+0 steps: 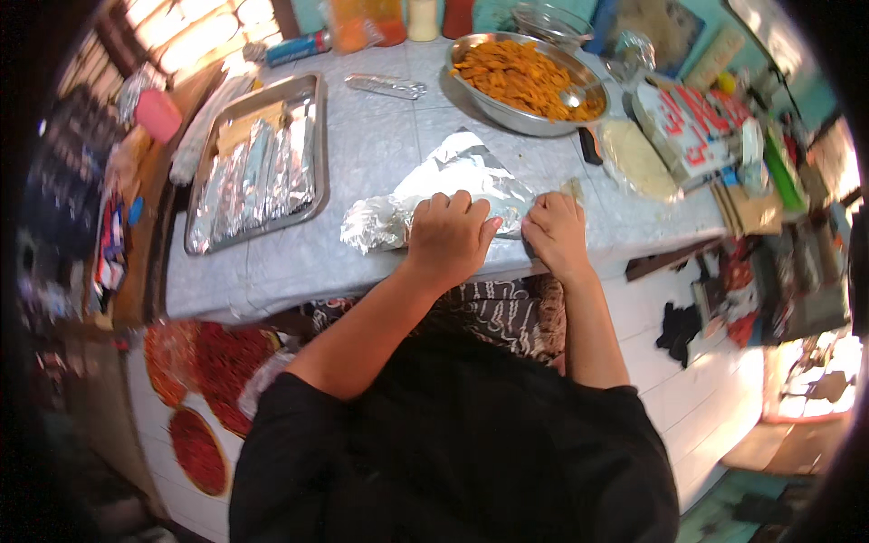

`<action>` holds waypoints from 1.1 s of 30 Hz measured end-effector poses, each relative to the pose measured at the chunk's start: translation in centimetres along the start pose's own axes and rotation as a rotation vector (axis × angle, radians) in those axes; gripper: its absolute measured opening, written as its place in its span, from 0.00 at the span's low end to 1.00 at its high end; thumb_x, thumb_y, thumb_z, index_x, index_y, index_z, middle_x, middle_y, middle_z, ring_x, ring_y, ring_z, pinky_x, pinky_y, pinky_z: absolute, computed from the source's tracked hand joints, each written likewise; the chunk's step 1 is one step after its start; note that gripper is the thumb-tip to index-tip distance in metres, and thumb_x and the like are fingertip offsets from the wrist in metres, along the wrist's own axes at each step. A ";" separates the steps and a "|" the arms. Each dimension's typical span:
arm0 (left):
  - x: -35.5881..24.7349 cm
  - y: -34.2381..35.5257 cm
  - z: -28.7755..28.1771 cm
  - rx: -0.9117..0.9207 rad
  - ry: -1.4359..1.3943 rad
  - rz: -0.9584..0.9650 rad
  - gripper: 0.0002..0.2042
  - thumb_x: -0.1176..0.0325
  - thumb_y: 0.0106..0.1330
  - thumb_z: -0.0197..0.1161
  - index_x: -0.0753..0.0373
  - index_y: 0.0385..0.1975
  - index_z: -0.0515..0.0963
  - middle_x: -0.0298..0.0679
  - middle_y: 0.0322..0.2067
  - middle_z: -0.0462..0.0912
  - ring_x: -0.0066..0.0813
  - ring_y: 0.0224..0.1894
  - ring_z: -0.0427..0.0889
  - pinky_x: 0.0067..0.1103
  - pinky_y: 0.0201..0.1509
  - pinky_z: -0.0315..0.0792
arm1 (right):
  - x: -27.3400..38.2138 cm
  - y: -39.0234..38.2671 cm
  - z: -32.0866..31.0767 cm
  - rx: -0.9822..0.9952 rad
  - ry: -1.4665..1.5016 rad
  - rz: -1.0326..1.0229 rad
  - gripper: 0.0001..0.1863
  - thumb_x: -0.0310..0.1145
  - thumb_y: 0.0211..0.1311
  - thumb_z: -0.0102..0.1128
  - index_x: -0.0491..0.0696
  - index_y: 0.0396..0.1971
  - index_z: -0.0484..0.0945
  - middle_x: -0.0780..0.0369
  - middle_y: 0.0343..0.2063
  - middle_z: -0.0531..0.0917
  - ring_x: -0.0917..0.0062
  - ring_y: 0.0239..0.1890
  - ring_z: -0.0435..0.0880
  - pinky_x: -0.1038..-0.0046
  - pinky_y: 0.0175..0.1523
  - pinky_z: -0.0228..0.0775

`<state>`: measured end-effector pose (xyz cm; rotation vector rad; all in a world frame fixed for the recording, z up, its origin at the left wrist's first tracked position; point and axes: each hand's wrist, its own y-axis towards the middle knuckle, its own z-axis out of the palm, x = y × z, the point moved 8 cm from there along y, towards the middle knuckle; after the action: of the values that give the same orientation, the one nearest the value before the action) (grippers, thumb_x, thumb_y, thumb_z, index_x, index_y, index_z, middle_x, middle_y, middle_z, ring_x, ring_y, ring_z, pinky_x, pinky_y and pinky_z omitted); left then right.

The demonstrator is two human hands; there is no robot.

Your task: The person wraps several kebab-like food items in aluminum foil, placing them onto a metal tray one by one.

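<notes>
A sheet of aluminium foil (462, 167) lies on the table in front of me, its far corner pointing away and its left end crumpled. My left hand (445, 237) presses over the near edge with fingers curled round the foil and thumb to the right. At the right end my right hand (557, 231) has its fingers bent and pinched on the edge of the foil. A small pale flap (573, 188) sticks out just beyond the right fingers; its kind is unclear. Whatever lies inside the foil is hidden.
A metal tray (321, 163) at the left holds several foil-wrapped rolls. One foil roll (387, 86) lies behind. A steel bowl (534, 127) of orange-brown filling with a spoon stands back right, near flatbreads in plastic (638, 158) and a box (692, 131). Red chillies (197, 451) are on the floor.
</notes>
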<state>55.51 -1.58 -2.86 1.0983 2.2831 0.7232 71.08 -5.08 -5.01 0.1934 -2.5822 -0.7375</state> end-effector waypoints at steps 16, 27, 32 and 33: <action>-0.3 -0.5 0.9 -0.041 -0.001 -0.085 0.17 0.52 0.61 0.58 0.61 0.29 0.80 0.43 0.29 0.76 0.43 0.32 0.73 0.37 0.36 0.63 | -1.9 -0.7 -0.6 0.267 0.311 0.177 0.10 0.35 0.49 0.58 0.47 0.32 0.77 0.56 0.43 0.75 0.61 0.47 0.72 0.62 0.55 0.61; 0.3 -0.6 1.4 0.071 -0.033 -0.098 0.18 0.50 0.61 0.56 0.60 0.32 0.80 0.44 0.32 0.77 0.44 0.36 0.73 0.38 0.39 0.63 | 7.9 4.2 -1.3 0.311 -0.436 -0.584 0.10 0.30 0.47 0.60 0.51 0.33 0.76 0.55 0.46 0.75 0.58 0.58 0.69 0.52 0.63 0.55; -0.3 -0.5 1.9 0.114 -0.007 -0.082 0.20 0.49 0.60 0.57 0.63 0.33 0.80 0.44 0.33 0.77 0.42 0.37 0.73 0.37 0.41 0.63 | 8.2 4.6 0.3 0.395 -0.484 -0.703 0.12 0.33 0.48 0.59 0.53 0.36 0.77 0.55 0.48 0.74 0.59 0.59 0.68 0.51 0.65 0.52; -0.4 -0.5 1.8 0.112 -0.008 -0.082 0.20 0.49 0.60 0.57 0.63 0.33 0.80 0.44 0.33 0.77 0.42 0.37 0.73 0.37 0.41 0.63 | 8.0 4.8 0.2 0.359 -0.467 -0.657 0.13 0.34 0.48 0.60 0.53 0.37 0.76 0.54 0.49 0.73 0.58 0.60 0.68 0.51 0.65 0.52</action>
<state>56.54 -1.74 -4.42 1.0480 2.3713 0.5645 63.79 -2.98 0.44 1.1443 -3.1053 -0.5601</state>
